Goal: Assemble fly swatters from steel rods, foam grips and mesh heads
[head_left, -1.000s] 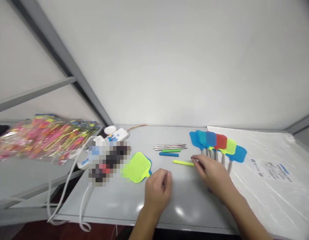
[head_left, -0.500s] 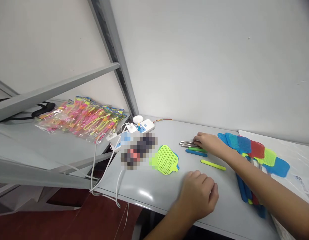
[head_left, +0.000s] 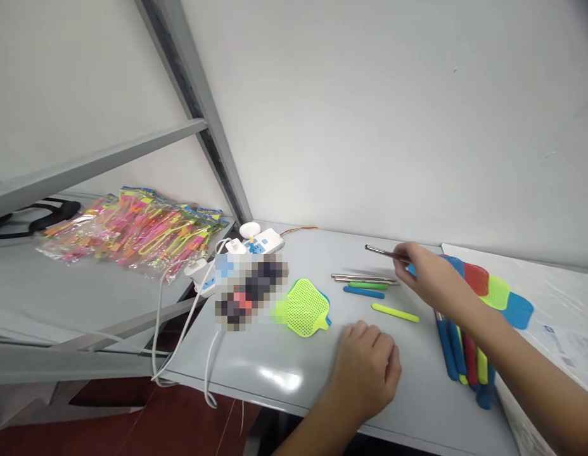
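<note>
My right hand (head_left: 431,277) is closed on a thin metal rod (head_left: 384,253), held just above the grey table (head_left: 284,370). Below it more metal rods (head_left: 363,278) lie side by side, with a green sleeve (head_left: 367,285), a blue sleeve (head_left: 363,292) and a yellow sleeve (head_left: 395,313) next to them. My left hand (head_left: 367,370) rests on the table near its front edge, fingers curled, nothing seen in it. A yellow-green swatter head (head_left: 306,307) lies on a blue one to the left. A fan of assembled fly swatters (head_left: 484,297) lies behind my right arm.
A white power strip (head_left: 256,244) with plugs and cables hanging over the table's left edge. A blurred patch sits beside the swatter head. A bag of bright plastic toys (head_left: 127,229) lies on a lower shelf at left. Clear plastic sheets (head_left: 555,304) cover the right side.
My right hand reached from the yellow sleeve to the metal rods, took one and lifted it. My left hand stayed curled on the table. The view swung left.
</note>
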The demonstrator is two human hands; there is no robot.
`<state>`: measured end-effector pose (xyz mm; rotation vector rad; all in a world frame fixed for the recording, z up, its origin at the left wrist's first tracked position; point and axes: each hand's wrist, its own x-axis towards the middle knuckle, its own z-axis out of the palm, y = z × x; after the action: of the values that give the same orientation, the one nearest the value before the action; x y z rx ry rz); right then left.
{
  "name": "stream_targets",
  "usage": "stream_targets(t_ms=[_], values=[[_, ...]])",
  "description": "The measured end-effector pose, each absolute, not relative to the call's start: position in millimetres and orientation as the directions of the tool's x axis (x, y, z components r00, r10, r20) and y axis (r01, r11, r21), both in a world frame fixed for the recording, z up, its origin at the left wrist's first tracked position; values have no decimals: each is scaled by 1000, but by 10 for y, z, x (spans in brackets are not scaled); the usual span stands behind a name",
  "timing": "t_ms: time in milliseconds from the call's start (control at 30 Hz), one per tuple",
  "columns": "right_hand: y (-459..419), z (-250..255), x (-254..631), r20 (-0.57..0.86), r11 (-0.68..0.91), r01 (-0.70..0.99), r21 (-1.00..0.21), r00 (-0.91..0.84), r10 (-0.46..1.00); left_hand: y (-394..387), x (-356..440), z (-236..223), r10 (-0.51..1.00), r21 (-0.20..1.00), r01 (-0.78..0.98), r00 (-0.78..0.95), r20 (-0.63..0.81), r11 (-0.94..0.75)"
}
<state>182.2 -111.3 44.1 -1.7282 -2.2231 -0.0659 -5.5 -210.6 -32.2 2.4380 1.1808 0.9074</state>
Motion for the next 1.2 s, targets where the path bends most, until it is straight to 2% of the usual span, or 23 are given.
stream_targets(t_ms=[67, 167, 300, 400, 500, 667, 1000, 1200], values=[[-1382, 518, 1986, 353, 237, 942, -239, -143, 925, -2088, -60, -288, 806, 530, 607, 448, 387, -592], [-1799, 520, 2229, 368, 199, 950, -239, -101, 924, -2051, -30, -252, 835, 519, 654, 430, 344, -551], [-2236, 374, 2491, 334, 187, 961, -206, -110, 936, -1993, 136, -238, 850, 376, 764, 448, 278, -525], [-2415, 254, 2621, 318, 187, 963, -193, -119, 941, -1947, 319, -251, 832, 267, 794, 476, 286, -546], [-2497, 184, 2703, 320, 240, 955, -176, -175, 931, -1895, 466, -282, 817, 210, 803, 488, 307, -558], [-2574, 164, 2780, 361, 312, 939, -146, -243, 900, -1853, 498, -304, 804, 211, 790, 502, 319, -576], [-2719, 276, 2711, 332, 468, 880, -81, -419, 845, -2105, 53, -26, 712, 311, 642, 602, 361, -701], [-2817, 458, 2263, 314, 601, 796, 71, -589, 744, -2360, -96, 29, 654, 281, 592, 649, 390, -755]])
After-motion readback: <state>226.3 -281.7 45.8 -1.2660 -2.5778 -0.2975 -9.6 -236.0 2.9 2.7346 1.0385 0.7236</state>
